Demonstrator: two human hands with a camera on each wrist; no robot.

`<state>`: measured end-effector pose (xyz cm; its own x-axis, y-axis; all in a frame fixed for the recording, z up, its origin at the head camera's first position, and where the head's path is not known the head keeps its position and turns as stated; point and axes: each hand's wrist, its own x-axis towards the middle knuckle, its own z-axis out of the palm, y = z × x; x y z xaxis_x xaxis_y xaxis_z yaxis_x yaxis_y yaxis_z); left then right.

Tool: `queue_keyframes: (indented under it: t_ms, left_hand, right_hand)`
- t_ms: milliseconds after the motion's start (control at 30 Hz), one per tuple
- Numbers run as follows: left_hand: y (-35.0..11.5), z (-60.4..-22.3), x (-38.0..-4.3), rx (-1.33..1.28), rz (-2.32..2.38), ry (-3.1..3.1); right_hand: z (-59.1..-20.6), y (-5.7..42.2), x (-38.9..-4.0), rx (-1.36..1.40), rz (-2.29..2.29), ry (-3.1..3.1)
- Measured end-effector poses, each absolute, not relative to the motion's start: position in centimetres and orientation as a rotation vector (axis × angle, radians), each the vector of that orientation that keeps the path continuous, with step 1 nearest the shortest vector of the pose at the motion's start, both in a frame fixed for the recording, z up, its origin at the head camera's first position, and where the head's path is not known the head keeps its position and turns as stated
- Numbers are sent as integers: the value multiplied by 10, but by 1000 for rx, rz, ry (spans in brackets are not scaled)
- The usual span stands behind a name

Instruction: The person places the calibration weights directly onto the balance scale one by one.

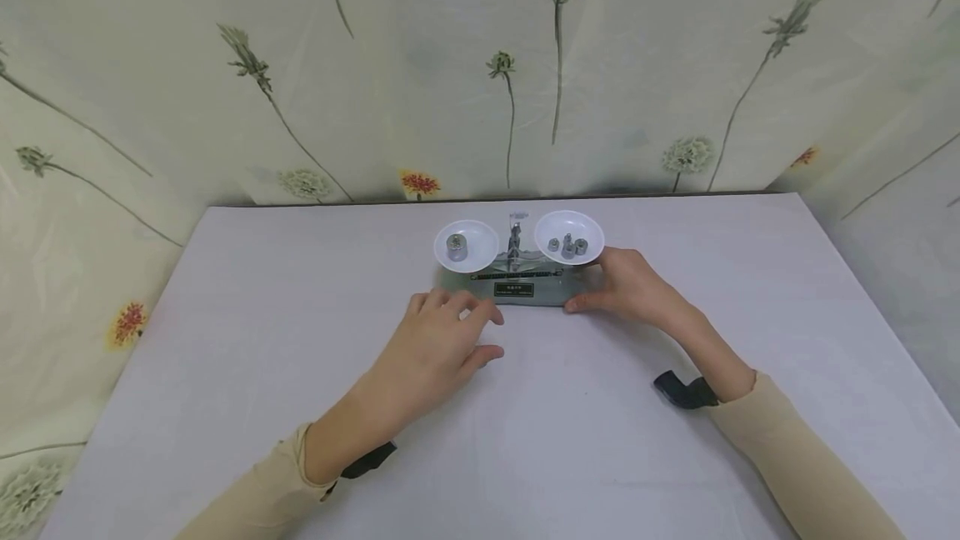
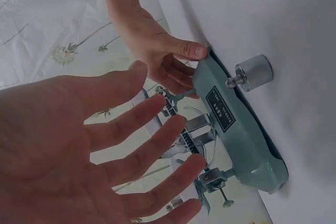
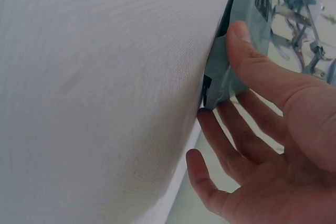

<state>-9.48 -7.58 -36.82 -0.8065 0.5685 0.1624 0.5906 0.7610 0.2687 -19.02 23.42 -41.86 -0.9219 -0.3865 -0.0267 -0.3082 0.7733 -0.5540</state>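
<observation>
Grey-green balance [image 1: 517, 286] | dark nameplate [image 1: 514, 289] unreadable; right hand [image 1: 626, 286] grips base | left hand [image 1: 438, 340] loose, empty

Grey-green metal balance scale base [image 1: 501, 289] with a black label plate with pale lettering [image 1: 513, 289]. Two round white pans [image 1: 480, 236], silver cylindrical metal weights [image 1: 457, 246] in them. Plain white counter [image 1: 300, 340]. Backdrop: cream cloth printed with green-stemmed dandelions and red-yellow flowers [image 1: 420, 183]. Beige long sleeves [image 1: 795, 457], black wrist straps [image 1: 686, 392].
</observation>
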Motion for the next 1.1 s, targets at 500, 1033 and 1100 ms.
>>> queue_keyframes:
  t_ms: [500,1033,1100]
  left_hand:
    - [-76,-381,-97,-975,-503,-2927]
    - [-75,-402,-107,-1031,-470,-3043]
    - [-75,-404,-108,-1034,-474,-3049]
  right_hand:
    - [-417,233,-190,-557,-849,2825]
    - [-417,233,-191,-536,-840,2814]
    - [-417,233,-191,-533,-837,2814]
